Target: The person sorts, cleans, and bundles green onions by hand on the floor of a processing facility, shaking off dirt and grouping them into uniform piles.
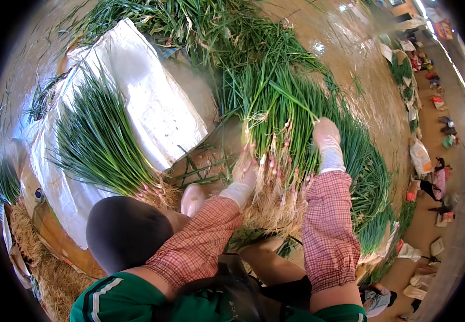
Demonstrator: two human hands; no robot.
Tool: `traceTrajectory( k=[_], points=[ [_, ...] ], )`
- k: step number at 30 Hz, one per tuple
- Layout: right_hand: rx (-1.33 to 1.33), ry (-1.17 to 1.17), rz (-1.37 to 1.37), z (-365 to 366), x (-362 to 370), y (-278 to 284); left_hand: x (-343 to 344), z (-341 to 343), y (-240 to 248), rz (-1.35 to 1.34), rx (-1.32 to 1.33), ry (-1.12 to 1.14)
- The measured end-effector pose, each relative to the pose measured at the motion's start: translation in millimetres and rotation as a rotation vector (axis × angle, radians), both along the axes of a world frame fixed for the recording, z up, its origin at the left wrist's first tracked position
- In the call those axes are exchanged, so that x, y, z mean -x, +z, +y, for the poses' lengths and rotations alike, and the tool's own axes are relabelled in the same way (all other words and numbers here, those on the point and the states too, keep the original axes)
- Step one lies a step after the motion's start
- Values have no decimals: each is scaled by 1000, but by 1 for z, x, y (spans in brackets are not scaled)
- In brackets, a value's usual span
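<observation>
Nearest us, red-checked sleeves (326,236) over both forearms. Our gloved left hand (244,174) grips the root end of a bunch of green spring onions w/ pale bulbs (280,134); gloved right hand (325,134) pinches one green stalk of it. Left: a sorted fan of green onions (95,142) lying on a white woven plastic sack (154,104). Far right: white and coloured bags (420,155) along the floor.

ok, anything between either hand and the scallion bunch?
No. The left hand already touches the scallion bunch at its bulb end, and the right hand rests on its right side. Nothing visible stands between.
</observation>
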State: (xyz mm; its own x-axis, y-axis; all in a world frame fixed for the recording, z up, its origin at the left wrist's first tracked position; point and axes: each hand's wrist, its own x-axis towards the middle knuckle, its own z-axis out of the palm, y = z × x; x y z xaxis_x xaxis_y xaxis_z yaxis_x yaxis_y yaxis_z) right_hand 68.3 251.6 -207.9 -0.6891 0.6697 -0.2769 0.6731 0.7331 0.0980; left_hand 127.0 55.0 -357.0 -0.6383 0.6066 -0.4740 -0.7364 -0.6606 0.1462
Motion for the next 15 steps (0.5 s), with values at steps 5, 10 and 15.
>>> traceTrajectory(
  k=[5,10,15],
  points=[
    [247,-4,258,-15,17,0,-8,-13,22,346,627,-106],
    [90,-1,-162,-62,40,-22,-17,-2,-4,369,705,-96],
    [257,-218,-65,-52,40,2,-23,16,-38,368,770,-53]
  ],
)
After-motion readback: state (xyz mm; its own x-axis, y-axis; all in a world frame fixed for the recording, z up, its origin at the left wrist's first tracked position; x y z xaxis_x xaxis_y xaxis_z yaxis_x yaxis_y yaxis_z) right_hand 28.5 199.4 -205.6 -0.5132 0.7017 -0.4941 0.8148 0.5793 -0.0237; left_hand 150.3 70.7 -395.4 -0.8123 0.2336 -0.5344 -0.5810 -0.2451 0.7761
